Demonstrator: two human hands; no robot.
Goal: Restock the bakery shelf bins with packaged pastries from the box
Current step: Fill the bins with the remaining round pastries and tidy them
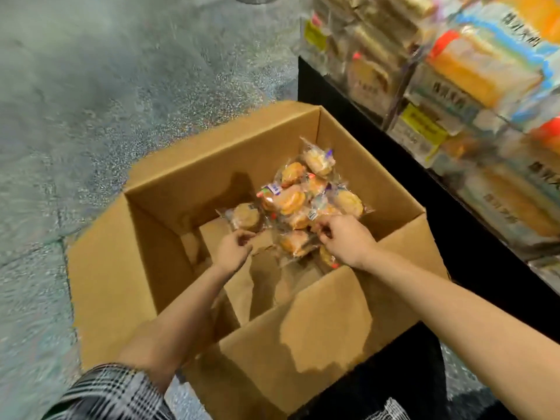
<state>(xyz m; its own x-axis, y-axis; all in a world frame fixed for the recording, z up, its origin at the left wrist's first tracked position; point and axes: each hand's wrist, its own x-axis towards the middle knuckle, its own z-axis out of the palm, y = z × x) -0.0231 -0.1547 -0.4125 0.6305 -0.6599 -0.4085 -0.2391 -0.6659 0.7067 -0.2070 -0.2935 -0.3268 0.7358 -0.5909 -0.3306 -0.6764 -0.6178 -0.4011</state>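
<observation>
left hand (233, 248): fingers curled, pinching wrapper edge of lone pastry pack (245, 216) | right hand (344, 236): curled into pastry heap (306, 195), hold unclear | risk: slick film slipping from fingertips back into cardboard box (188, 165)

Both hands down in open cardboard box (169, 177). Left hand (232, 248) pinches single wrapped pastry (245, 216); right hand (344, 237) grips pastry pile (303, 195) just beyond it. Shelf bins (454, 86) right of right hand.
</observation>
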